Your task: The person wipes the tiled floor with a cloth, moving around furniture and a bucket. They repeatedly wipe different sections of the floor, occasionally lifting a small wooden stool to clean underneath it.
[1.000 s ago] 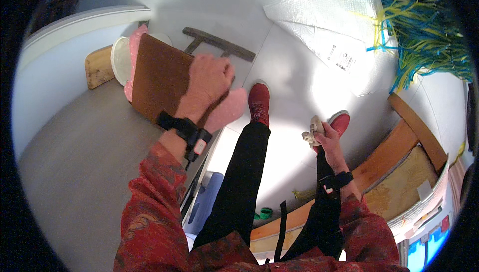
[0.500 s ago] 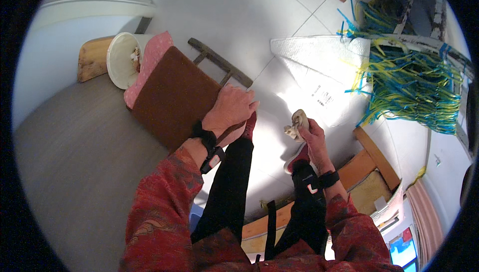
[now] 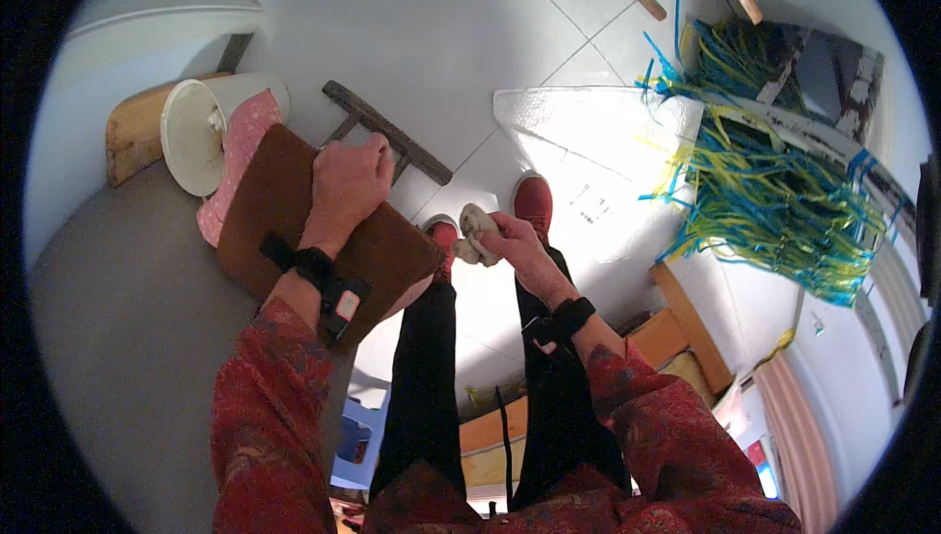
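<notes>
My left hand (image 3: 350, 184) is curled closed above a brown padded seat (image 3: 284, 196). Its fingers face away, so what they hold, if anything, is hidden. A dark wooden leg frame (image 3: 412, 149) sticks out past the seat's far edge, and pink cloth (image 3: 240, 162) shows along its left side. My right hand (image 3: 524, 255) pinches a small, crumpled beige cloth (image 3: 475, 237) in front of my legs, to the right of the seat.
A white bucket (image 3: 186, 147) lies tipped against a wooden board (image 3: 132, 132) at the left. Blue and yellow strands (image 3: 784, 196) hang over a frame at the right, beside a white sheet (image 3: 598, 132). A blue plastic stool (image 3: 361, 441) stands near my left leg.
My left hand has moved left and up from the seat's right edge to over its middle. My right hand has brought the cloth left, closer to the seat. My feet have shifted.
</notes>
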`<state>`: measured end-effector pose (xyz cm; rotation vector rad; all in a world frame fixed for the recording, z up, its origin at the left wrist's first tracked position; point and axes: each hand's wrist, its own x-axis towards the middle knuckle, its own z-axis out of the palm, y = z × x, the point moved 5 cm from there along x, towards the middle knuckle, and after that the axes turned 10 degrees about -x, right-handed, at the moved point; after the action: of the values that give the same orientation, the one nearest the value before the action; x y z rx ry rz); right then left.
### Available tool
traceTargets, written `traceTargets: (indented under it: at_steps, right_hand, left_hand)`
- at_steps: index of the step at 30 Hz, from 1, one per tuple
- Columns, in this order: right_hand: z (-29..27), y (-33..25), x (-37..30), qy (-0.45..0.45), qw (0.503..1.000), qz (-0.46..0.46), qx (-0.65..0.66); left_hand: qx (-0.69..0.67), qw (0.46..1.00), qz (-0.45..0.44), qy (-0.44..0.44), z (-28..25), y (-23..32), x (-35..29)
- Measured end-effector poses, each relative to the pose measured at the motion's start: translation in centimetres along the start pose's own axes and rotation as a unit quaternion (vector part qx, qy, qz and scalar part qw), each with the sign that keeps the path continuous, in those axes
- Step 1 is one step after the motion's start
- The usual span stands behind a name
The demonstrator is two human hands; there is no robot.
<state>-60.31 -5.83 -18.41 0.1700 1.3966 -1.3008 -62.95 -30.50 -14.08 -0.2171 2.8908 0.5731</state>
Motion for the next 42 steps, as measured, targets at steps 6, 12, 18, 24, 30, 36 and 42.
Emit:
traceTargets:
  at_steps: [6, 12, 18, 24, 30, 36, 42]
  right_hand:
    - [-8.0, -3.5, -1.6, 0.036, 0.999, -0.001, -0.007]
    - [-18.4, -2.6, -6.5, 0.23, 0.971, 0.039, -0.049]
    - [-20.2, -2.4, -12.4, 0.261, 0.956, 0.111, -0.069]
    - [-22.1, -5.3, -13.7, 0.309, 0.946, 0.063, -0.076]
    - [-26.4, -8.4, -6.0, 0.323, 0.937, 0.036, -0.126]
    - [-28.7, -11.3, 5.7, 0.234, 0.966, 0.009, -0.108]
    - [-30.8, -12.3, 11.9, 0.177, 0.973, 0.022, -0.144]
  left_hand:
    - [-0.044, 0.997, 0.041, 0.051, -1.2, 0.0, -0.1]
    - [-0.057, 0.994, 0.049, 0.085, -1.1, -0.3, -0.5]
    - [-0.104, 0.989, 0.044, 0.1, -1.3, -0.6, -0.5]
    - [-0.076, 0.995, 0.014, 0.061, -1.2, -0.7, -0.5]
    - [-0.104, 0.992, 0.006, 0.067, -1.1, -0.9, -0.5]
    - [-0.082, 0.994, -0.022, 0.062, -1.1, -0.7, -0.3]
    - [-0.117, 0.989, -0.044, 0.076, -1.6, -0.3, 0.4]
